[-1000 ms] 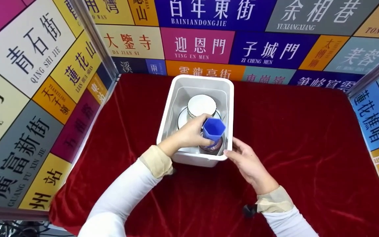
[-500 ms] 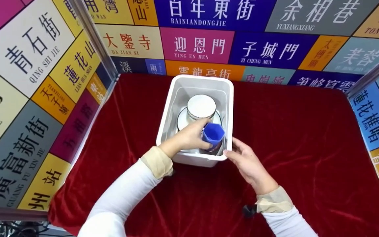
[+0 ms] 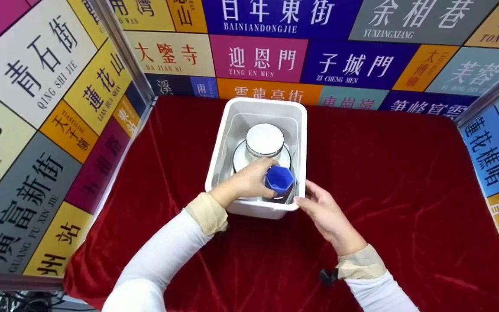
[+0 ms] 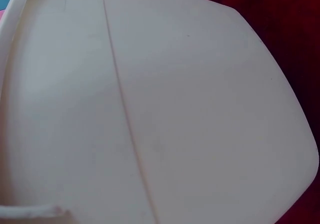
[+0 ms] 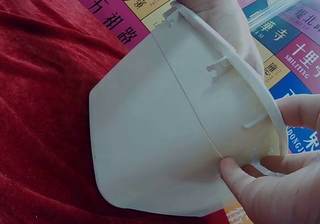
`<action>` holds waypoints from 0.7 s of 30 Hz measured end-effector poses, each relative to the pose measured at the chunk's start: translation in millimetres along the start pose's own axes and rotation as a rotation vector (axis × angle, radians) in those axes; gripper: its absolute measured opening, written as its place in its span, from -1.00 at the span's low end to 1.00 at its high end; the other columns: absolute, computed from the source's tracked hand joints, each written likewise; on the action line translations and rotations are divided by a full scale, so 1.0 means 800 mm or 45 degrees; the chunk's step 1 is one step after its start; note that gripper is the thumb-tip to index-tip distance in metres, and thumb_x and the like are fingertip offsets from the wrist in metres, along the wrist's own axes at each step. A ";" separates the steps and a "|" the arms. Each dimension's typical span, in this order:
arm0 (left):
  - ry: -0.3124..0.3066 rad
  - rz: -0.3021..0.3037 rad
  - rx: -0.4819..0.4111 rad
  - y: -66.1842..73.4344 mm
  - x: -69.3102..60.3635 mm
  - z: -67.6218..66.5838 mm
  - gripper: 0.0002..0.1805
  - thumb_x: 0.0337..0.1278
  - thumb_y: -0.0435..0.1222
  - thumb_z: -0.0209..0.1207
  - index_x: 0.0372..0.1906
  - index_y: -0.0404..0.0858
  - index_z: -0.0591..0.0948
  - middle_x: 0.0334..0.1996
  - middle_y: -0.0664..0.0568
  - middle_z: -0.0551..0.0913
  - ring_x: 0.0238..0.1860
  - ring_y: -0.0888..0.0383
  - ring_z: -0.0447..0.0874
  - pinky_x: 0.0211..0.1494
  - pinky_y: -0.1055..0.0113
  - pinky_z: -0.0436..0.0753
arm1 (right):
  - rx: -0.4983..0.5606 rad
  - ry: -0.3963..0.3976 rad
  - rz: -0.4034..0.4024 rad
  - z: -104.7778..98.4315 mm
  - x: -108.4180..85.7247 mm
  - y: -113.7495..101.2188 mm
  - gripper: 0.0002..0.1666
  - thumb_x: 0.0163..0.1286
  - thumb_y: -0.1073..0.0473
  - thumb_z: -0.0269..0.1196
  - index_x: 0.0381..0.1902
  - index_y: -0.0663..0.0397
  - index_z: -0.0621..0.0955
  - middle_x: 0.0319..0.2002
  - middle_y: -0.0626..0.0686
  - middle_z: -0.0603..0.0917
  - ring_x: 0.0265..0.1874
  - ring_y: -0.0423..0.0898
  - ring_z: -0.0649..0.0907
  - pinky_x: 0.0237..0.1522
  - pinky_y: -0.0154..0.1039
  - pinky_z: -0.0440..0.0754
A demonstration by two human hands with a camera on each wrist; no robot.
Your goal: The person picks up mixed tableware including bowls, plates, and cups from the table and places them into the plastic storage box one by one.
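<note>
My left hand [image 3: 249, 180] reaches into the white plastic bin [image 3: 302, 143] and holds a blue hexagonal cup [image 3: 280, 181], thumb and fingers around its sides. The cup stands near the bin's front right, its open top facing up; its lower part is mostly hidden. Behind it a white round container with a flat top [image 3: 265, 138] stands on a white dish with a dark rim [image 3: 241, 159]. My right hand [image 3: 327, 216] grips the bin's front right corner. In the right wrist view, fingertips [image 5: 231, 166] press the outer wall [image 5: 145, 119] below the rim. The left wrist view holds only the bin's outside [image 4: 200, 99].
Dark red velvet cloth [image 3: 383, 173] covers the table under the bin. Panels printed with place names [image 3: 258, 58] stand behind and on both sides. Cables [image 3: 28, 299] lie beyond the table at the lower left.
My left hand has lowered the blue cup a little deeper into the bin and toward me. The right hand and the bin have stayed in place.
</note>
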State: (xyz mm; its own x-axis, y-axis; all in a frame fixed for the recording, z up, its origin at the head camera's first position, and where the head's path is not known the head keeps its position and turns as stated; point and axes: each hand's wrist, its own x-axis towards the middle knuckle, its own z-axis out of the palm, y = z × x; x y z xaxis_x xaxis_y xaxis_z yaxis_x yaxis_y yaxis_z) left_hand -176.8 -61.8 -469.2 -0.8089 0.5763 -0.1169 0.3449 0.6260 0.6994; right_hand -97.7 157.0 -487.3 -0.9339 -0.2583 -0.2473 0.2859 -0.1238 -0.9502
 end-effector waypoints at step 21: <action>-0.080 -0.039 0.151 0.005 -0.001 -0.005 -0.07 -0.13 -0.15 0.48 0.44 -0.29 0.40 0.29 -0.11 0.50 0.24 -0.01 0.52 0.38 0.12 0.52 | 0.023 -0.009 -0.006 0.000 0.000 0.001 -0.22 0.43 0.47 0.08 0.55 0.31 0.14 0.41 0.41 0.35 0.13 -0.15 0.61 0.18 -0.35 0.61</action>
State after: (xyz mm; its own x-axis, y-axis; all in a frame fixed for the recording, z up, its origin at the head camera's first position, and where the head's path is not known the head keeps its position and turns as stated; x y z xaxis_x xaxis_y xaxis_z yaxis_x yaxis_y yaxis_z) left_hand -176.7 -61.7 -463.7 -0.7898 0.5854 -0.1830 0.3776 0.6991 0.6072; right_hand -97.2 157.3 -487.9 -0.9337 -0.2646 -0.2414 0.2853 -0.1422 -0.9478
